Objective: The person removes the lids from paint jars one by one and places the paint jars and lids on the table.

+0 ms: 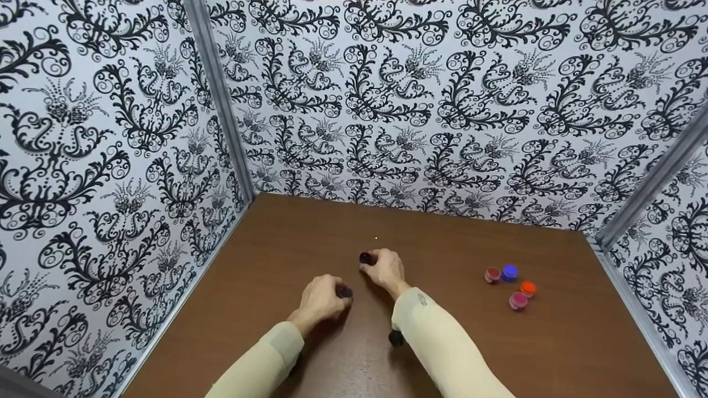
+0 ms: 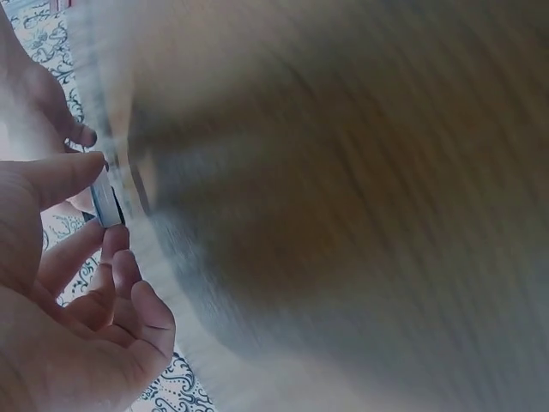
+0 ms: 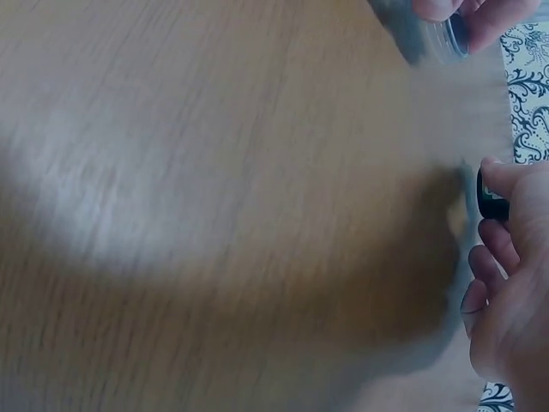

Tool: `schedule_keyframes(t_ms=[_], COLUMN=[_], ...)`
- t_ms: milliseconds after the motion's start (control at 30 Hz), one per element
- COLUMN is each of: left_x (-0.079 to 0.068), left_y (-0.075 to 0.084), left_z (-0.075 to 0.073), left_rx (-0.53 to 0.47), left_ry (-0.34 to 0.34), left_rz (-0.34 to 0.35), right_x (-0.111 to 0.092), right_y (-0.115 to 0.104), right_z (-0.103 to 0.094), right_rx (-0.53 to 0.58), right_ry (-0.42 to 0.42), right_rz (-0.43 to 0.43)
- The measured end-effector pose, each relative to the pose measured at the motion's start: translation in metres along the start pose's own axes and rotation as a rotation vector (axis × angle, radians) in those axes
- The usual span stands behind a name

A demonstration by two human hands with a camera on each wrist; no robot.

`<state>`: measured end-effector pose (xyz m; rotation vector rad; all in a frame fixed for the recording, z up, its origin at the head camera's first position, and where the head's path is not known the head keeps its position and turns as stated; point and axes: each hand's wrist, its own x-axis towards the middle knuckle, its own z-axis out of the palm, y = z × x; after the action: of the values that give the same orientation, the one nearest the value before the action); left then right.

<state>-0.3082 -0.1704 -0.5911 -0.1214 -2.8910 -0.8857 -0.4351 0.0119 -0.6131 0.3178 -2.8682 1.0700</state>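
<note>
Low over the brown table (image 1: 310, 232), my left hand (image 1: 322, 297) pinches a small clear jar (image 2: 106, 202) with a dark top between thumb and fingers. In the head view the jar (image 1: 345, 292) appears almost black. My right hand (image 1: 386, 268), slightly farther forward and to the right, pinches a small round black piece (image 1: 365, 258), likely a lid. The right wrist view shows this black piece (image 3: 492, 199) edge-on, partly covered by thumb and fingers. A gap separates the two hands.
On the table's right side stands a loose group of small jars: dark red (image 1: 492, 275), blue (image 1: 509, 273), orange-red (image 1: 528, 289) and pink (image 1: 518, 300). Patterned walls (image 1: 387, 110) enclose the table at the back and sides, with grey metal posts (image 1: 221, 99) in the corners.
</note>
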Motion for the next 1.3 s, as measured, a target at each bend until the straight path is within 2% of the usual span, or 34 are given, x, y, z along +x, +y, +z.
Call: schedule_keyframes(t_ms=[467, 667, 867, 1067, 1300], left_x=[0.001, 0.002, 0.004, 0.008, 0.012], left_y=[-0.001, -0.002, 0.000, -0.002, -0.002], left_z=[0.011, 0.013, 0.012, 0.008, -0.004], left_rx=[0.056, 0.050, 0.038, 0.003, -0.029], left_ry=[-0.014, -0.009, -0.026, -0.045, -0.032], left_rz=[-0.047, -0.049, -0.045, -0.005, -0.001], right_x=[-0.005, -0.006, -0.006, -0.008, -0.004], right_y=[0.005, 0.004, 0.003, 0.001, 0.002], right_z=[-0.001, -0.003, -0.005, -0.011, -0.021], right_rx=[-0.026, -0.035, -0.060, -0.004, 0.039], right_ry=[-0.001, 0.000, 0.009, -0.016, -0.057], right_rz=[0.050, 0.053, 0.036, -0.032, -0.043])
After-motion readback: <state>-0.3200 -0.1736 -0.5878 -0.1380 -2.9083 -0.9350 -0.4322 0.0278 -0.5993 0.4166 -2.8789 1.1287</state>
